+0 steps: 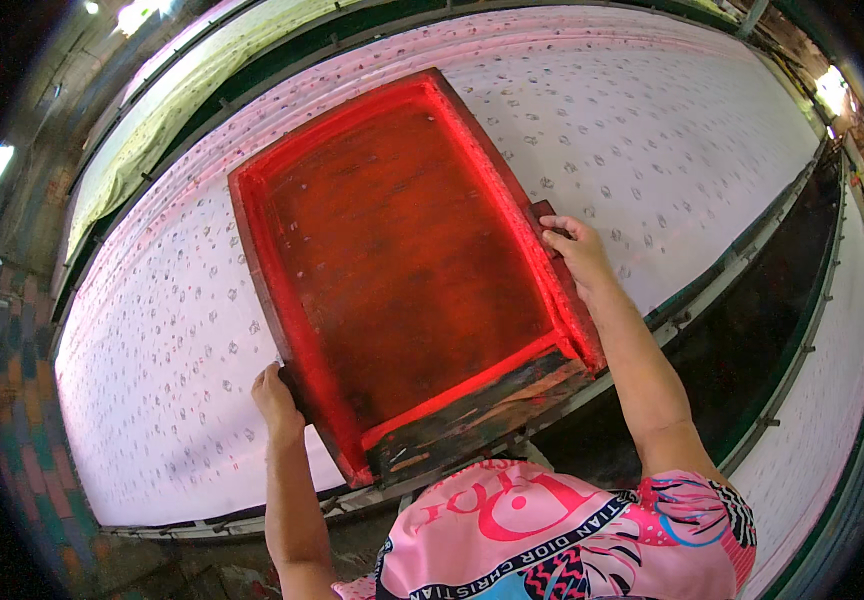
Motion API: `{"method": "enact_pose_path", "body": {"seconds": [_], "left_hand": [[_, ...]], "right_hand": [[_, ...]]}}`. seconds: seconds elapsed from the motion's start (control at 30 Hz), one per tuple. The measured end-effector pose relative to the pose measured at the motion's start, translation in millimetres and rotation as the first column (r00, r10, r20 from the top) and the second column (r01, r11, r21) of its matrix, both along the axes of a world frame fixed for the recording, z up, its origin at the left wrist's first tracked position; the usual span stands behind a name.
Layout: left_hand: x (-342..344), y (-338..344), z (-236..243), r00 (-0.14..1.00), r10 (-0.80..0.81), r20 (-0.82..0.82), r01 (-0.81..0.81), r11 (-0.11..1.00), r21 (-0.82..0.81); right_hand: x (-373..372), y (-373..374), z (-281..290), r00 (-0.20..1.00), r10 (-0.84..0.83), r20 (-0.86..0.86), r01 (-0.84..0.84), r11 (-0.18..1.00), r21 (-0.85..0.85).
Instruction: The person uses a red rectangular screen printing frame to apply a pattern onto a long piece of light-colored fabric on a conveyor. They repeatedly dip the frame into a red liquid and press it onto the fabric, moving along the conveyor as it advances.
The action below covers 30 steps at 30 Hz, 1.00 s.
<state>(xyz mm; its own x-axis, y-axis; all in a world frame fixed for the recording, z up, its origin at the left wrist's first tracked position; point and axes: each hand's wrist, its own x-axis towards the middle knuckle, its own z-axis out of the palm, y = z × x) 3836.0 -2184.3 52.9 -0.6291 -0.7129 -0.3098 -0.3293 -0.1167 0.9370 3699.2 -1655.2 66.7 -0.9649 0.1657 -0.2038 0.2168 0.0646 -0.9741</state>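
A large rectangular printing screen point(402, 250) with a red-smeared frame and a dark red mesh lies tilted across a long table. Under it stretches white fabric point(632, 130) printed with small scattered dark motifs. At the frame's left side, my left hand point(277, 402) is closed around a dark grip near the lower corner. My right hand point(574, 250) pinches a small dark block on the right side, thumb and fingers bent over it. The frame's near end has a dark, paint-stained board point(472, 415). What lies beneath the screen is hidden.
Metal rails edge the table, the near one point(732, 260) passing close to my right arm. To the right, past a dark gap point(712, 350), runs another white-covered table point(802, 430). Yellowish fabric point(122, 180) covers a table at the far left, beside a tiled floor point(27, 420).
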Motion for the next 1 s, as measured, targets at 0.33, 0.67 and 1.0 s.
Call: {"method": "enact_pose_path", "body": {"seconds": [0.33, 0.67, 1.0], "left_hand": [[-7.9, 27.3, -11.8, 0.993, -0.071, 0.097, 0.082, 0.990, -0.114], [-15.7, 32.0, -26.7, 0.991, -0.070, 0.118, 0.080, 0.993, -0.088], [-22.6, 17.2, -75.8, 0.977, -0.154, 0.145, 0.192, 0.934, -0.302]], "right_hand": [[-12.7, 53.2, -14.3, 1.000, 0.018, 0.019, -0.017, 0.999, -0.050], [53.1, 35.0, 10.5, 0.864, 0.384, -0.324, 0.111, 0.482, 0.869], [191.9, -27.3, 22.0, 0.357, 0.934, 0.009, -0.344, 0.123, 0.931]]}}
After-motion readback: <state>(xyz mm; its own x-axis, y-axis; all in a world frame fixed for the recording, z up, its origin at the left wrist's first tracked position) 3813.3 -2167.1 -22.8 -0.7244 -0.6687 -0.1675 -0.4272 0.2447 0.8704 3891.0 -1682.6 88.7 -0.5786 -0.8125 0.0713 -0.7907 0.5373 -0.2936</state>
